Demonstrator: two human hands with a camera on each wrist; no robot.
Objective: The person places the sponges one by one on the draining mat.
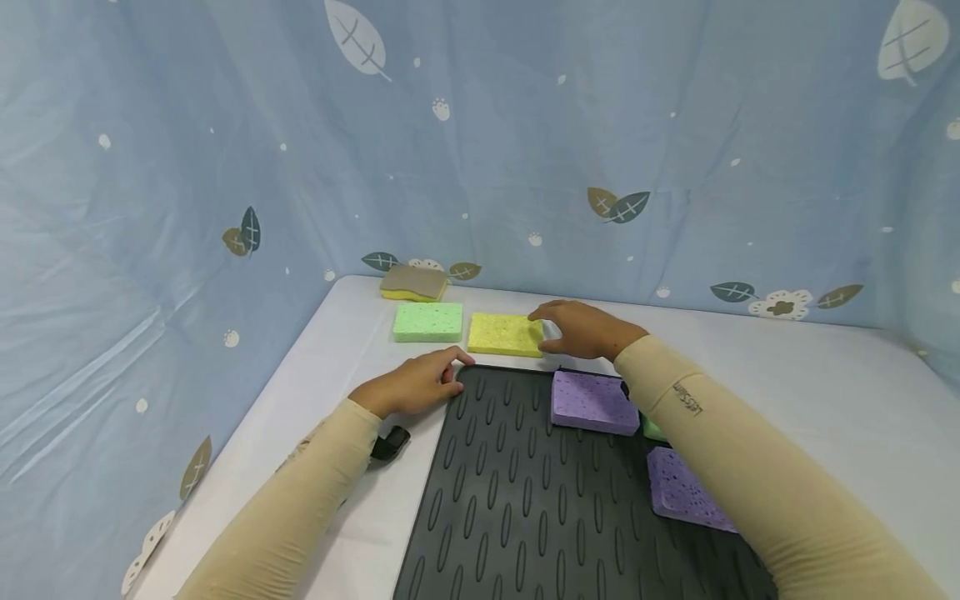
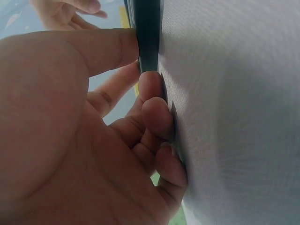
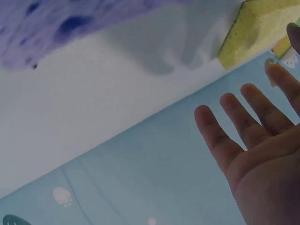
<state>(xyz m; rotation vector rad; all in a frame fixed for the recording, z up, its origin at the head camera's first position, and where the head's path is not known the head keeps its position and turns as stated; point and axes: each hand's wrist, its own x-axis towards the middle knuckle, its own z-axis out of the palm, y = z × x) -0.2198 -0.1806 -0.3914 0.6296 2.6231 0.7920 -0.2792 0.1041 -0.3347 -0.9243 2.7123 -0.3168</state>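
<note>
At the far left corner of a black ribbed mat (image 1: 517, 500), my left hand (image 1: 412, 383) grips the edges between thumb and index finger. In the left wrist view its other fingertips (image 2: 157, 115) curl down against the white table, beside the dark mat edge (image 2: 149, 35). My right hand (image 1: 581, 327) hovers at the right end of a yellow sponge (image 1: 498, 333), thumb and fingers apart. From the right wrist, the spread fingers (image 3: 213, 126) hold nothing, and the yellow sponge (image 3: 258, 28) lies beyond them. Left of it lies a light green sponge (image 1: 427, 322).
A grey-topped yellow sponge (image 1: 414, 282) sits at the table's back left. On the mat lie a purple sponge (image 1: 596, 402) near the back edge and another purple sponge (image 1: 690, 492), partly hidden by my right sleeve, with a green sponge (image 1: 652, 430) mostly hidden between. A leaf-patterned blue curtain (image 1: 510, 150) hangs behind.
</note>
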